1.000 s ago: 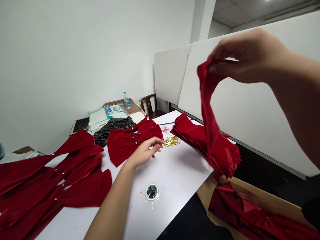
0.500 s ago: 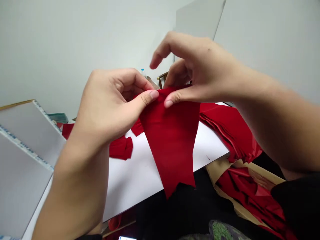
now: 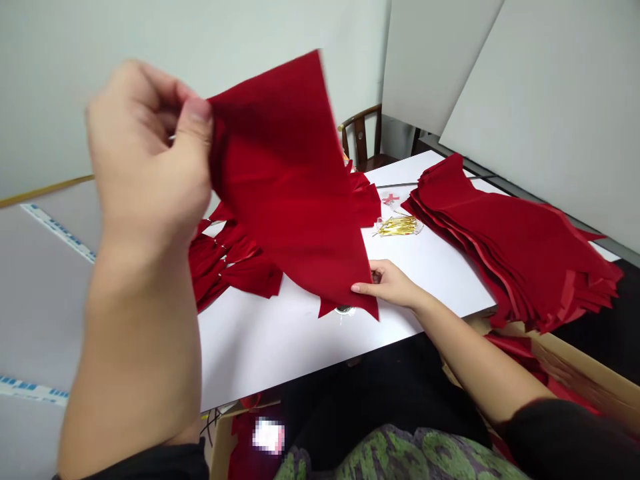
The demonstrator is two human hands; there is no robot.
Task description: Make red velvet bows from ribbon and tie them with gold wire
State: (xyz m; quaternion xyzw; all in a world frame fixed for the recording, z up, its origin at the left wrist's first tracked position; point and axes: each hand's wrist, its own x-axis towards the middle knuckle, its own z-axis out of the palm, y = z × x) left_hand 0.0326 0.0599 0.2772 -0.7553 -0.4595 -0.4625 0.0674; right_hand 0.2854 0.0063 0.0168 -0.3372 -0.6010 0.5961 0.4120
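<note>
A piece of red cloth (image 3: pixel 290 180) with a notched lower end is stretched out over the white table (image 3: pixel 280 340). My left hand (image 3: pixel 150 147), raised at the upper left, pinches its upper left edge between thumb and fingers. Lower and farther right, my right hand (image 3: pixel 393 283) grips the cloth's right edge close to the notched tip. Behind the cloth, more gathered red pieces (image 3: pixel 255 270) lie on the table, partly hidden. Gold-coloured ties (image 3: pixel 397 226) rest in a small bundle beyond my right hand.
A thick stack of red cloth (image 3: pixel 500 233) covers the table's right side. Below it is a cardboard box (image 3: pixel 590 373) holding red material. A wooden chair (image 3: pixel 361 137) stands behind the table; grey-white panels (image 3: pixel 40 287) are at left.
My hands have moved apart: the left up and to the left, the right down and away. The cloth, which hung between them, is now spread diagonally. The view has shifted, showing the ties and more of the stack.
</note>
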